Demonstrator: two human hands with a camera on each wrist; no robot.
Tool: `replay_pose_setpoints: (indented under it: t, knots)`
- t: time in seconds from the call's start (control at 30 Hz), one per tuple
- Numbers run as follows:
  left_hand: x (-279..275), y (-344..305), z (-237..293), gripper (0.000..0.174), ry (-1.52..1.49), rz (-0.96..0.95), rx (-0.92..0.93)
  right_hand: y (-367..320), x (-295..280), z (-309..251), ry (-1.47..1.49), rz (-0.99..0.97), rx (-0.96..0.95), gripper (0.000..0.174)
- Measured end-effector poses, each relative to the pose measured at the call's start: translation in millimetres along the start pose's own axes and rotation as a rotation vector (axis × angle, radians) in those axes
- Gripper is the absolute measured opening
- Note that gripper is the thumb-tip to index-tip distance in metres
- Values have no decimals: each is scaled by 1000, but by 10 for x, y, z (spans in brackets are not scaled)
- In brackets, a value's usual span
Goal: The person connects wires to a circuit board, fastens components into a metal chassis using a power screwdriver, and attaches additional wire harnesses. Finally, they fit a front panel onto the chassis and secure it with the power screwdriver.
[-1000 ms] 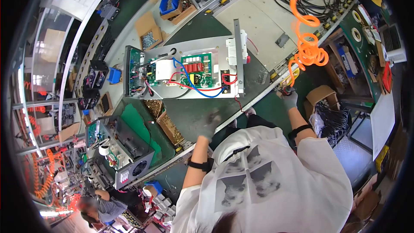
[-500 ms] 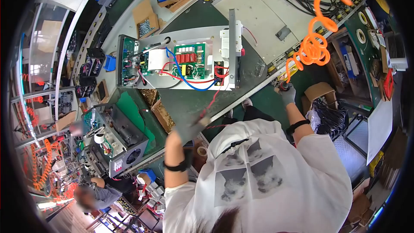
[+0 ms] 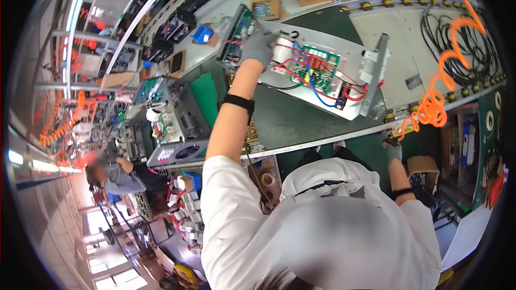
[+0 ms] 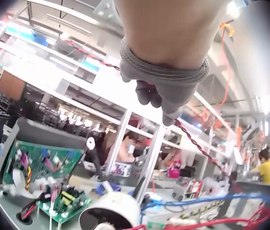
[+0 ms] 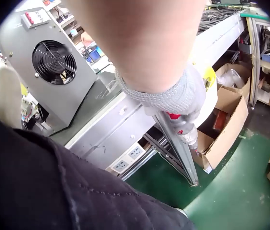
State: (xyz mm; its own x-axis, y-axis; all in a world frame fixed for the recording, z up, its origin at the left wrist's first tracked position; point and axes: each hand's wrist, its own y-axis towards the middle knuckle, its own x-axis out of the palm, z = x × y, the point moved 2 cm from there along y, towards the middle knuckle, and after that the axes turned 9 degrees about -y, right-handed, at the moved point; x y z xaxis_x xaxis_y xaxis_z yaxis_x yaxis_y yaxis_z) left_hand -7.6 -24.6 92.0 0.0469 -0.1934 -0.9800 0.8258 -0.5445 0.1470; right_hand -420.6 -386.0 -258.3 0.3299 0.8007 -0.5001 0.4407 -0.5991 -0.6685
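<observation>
My gloved left hand [image 3: 259, 47] is raised over the left end of an open grey metal chassis [image 3: 352, 51], near an upright green circuit board [image 4: 48, 160]. It grips a twisted red and black wire [image 4: 198, 146], which runs out on both sides of the fist. Below are a white cylinder [image 4: 113, 211] and blue and red cables [image 4: 211, 199]. My gloved right hand [image 3: 394, 151] hangs low past the bench edge. Its fingers wrap round a tool [image 5: 187, 136] with a red part, by the lower end of an orange coiled hose [image 3: 431, 110]; the palm hides most of it.
A second unit with a fan [image 5: 54, 62] stands on the bench to the left. Cardboard boxes [image 5: 228, 129] sit below the bench on the right. Black cables [image 3: 443, 48] lie coiled at the back right. Another person [image 3: 123, 177] is at the lower left.
My left hand first drew the red and black wire toward my body, then carried it up and left over the chassis. The head view has turned; my right hand still hangs low with the tool.
</observation>
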Motion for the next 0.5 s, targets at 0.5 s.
replay_pose_setpoints:
  t: [0.5]
  knots:
    - [-396,-752,-844,56,-95,519,-182,-2682,-105,-3411,-172,477,-1220,52]
